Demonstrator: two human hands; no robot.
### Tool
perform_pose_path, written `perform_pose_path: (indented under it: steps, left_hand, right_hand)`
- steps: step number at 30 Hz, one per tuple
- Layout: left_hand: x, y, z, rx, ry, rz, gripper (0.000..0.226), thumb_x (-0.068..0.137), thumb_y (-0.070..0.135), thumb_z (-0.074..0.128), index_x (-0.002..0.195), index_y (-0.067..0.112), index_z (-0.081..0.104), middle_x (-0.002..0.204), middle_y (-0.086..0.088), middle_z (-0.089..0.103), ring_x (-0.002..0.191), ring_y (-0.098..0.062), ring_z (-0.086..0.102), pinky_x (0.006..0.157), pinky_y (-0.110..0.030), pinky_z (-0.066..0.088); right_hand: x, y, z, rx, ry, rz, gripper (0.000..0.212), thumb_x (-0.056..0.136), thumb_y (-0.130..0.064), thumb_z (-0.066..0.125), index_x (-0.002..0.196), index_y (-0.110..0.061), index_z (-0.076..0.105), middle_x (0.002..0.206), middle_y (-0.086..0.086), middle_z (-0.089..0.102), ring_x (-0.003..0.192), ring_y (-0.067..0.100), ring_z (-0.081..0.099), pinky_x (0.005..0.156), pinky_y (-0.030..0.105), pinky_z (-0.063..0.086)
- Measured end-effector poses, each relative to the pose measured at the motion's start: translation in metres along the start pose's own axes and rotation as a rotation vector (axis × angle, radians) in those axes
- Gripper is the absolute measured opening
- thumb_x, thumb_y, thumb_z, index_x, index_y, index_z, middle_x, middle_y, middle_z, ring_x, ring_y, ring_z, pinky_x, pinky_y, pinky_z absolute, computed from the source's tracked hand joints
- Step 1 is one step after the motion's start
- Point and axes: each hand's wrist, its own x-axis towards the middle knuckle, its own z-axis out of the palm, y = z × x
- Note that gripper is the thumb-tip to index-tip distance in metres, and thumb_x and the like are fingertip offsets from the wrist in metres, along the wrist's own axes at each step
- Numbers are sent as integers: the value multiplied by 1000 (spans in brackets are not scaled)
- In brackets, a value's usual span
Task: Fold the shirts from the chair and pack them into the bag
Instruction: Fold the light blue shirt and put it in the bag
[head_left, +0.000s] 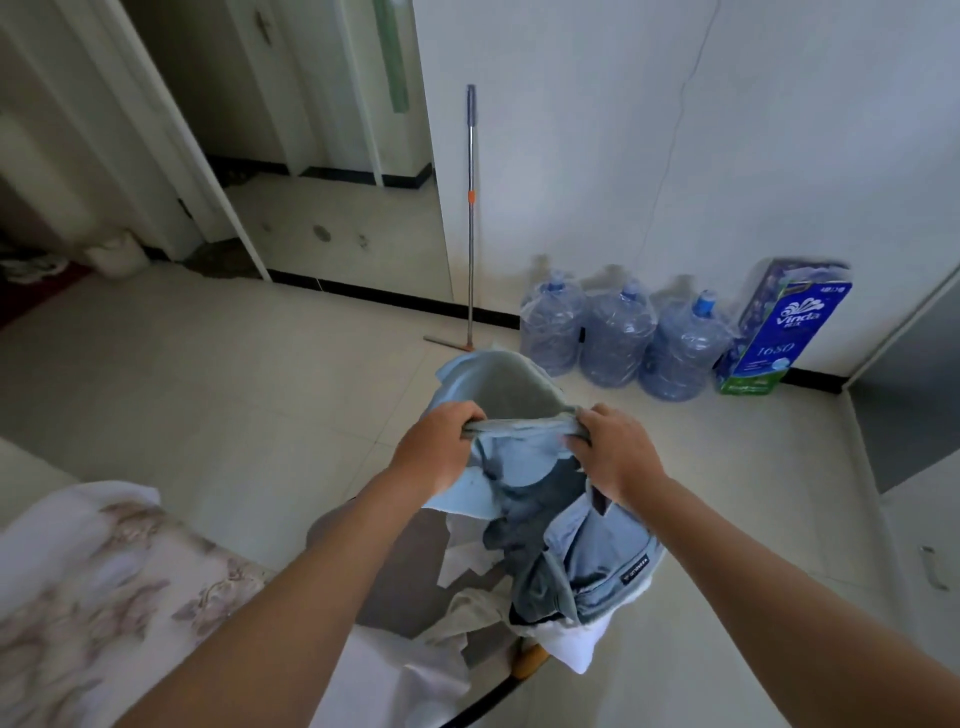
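The left hand (439, 447) and the right hand (615, 452) were both curled over one edge of a light blue shirt (501, 387), knuckles up and fists close together, with a short taut band of cloth between them. Part of the shirt rose beyond the hands, away from the person, and the rest hung below them. Gripping one edge at two points looked like a way to lift the shirt free and shake it flat before a first fold. Straight under the hands sat the pile of clothes (566, 545), blue and grey pieces over white ones, heaped on the chair (530, 660), of which only a wooden leg and a dark curved rim showed. A grey-blue piece with a small dark label (636, 566) lay at the right of the heap. Whether it was a shirt or the bag could not be told, and no bag was plainly in view. The hanging cloth touched the heap, so a higher lift would probably be needed to keep it from dragging other pieces off the seat edge. To the left, near the forearm, a floral cover (104, 571) lay over what seemed a bed, the nearest flat place for folding. Ahead, the tiled floor (260, 389) lay open as far as the wall, where a mop (471, 218), three water bottles (618, 338) and a tissue pack (779, 332) stood well apart from the hands.
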Motion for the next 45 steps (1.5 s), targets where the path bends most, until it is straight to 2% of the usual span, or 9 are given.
perform_pose_path:
  steps: [5, 9, 13, 19, 24, 29, 35, 40, 45]
  left_hand:
    - [-4, 17, 3, -276, -84, 94, 86, 81, 27, 77, 150, 39, 26, 130, 16, 48, 112, -8, 56, 87, -21, 48]
    - [8, 21, -18, -181, 156, 47, 40, 90, 8, 51, 119, 32, 61, 96, 5, 69, 84, -18, 65, 69, -32, 51]
    - [5, -3, -51, -136, 75, -17, 47, 82, 0, 42, 102, 35, 66, 86, 8, 69, 78, -14, 63, 66, -32, 51]
    - [-27, -31, -78, -110, 207, 6, 44, 86, -1, 48, 115, 25, 67, 106, 11, 57, 96, -5, 54, 83, -13, 39]
    - [-72, -55, -135, -190, 489, -118, 54, 84, 4, 51, 122, 42, 56, 105, 7, 67, 93, -16, 64, 80, -31, 54]
    - [-156, -88, -198, -22, 707, -299, 41, 86, 12, 49, 117, 36, 59, 94, -2, 69, 85, -29, 62, 68, -37, 50]
    - [-307, -164, -233, 88, 770, -467, 39, 85, 11, 52, 109, 40, 63, 91, 11, 62, 82, -16, 55, 66, -28, 39]
    - [-436, -259, -219, -179, 572, -627, 32, 71, 3, 56, 92, 26, 65, 92, -4, 67, 84, -28, 67, 64, -38, 57]
    - [-545, -303, -180, -205, 484, -702, 44, 75, 7, 65, 95, 45, 56, 93, 5, 66, 81, -19, 63, 68, -35, 55]
  right_hand:
    - [27, -61, -17, 219, -10, -138, 18, 97, -30, 54, 87, -15, 51, 84, 4, 62, 79, 28, 60, 66, 33, 37]
    - [34, -78, -18, 427, -12, -188, 22, 82, -36, 64, 93, -22, 52, 89, -6, 61, 80, 14, 59, 72, 34, 49]
    - [37, -46, 5, -39, -166, -139, 74, 72, -55, 71, 138, -34, 46, 135, -4, 48, 125, 23, 46, 106, 41, 34]
    - [49, -87, 5, 253, -6, 13, 17, 94, -24, 57, 109, -21, 64, 100, 5, 70, 95, 32, 64, 76, 37, 46]
    - [47, -184, -42, 341, 105, -252, 19, 87, -21, 62, 106, -22, 58, 90, -2, 66, 83, 23, 63, 70, 35, 47]
    - [16, -280, -40, 322, -37, -560, 61, 82, -21, 70, 136, -21, 42, 121, -4, 54, 108, 17, 54, 86, 26, 39]
    - [-53, -396, 13, 443, -84, -664, 38, 93, -17, 64, 122, -20, 41, 98, 1, 61, 84, 20, 63, 75, 41, 54]
    - [-136, -476, 79, 232, -316, -814, 28, 99, -36, 55, 116, -15, 47, 89, 0, 59, 79, 25, 58, 64, 36, 42]
    - [-194, -512, 132, -94, -469, -885, 39, 100, -56, 40, 110, -19, 47, 82, -2, 58, 75, 22, 57, 67, 34, 42]
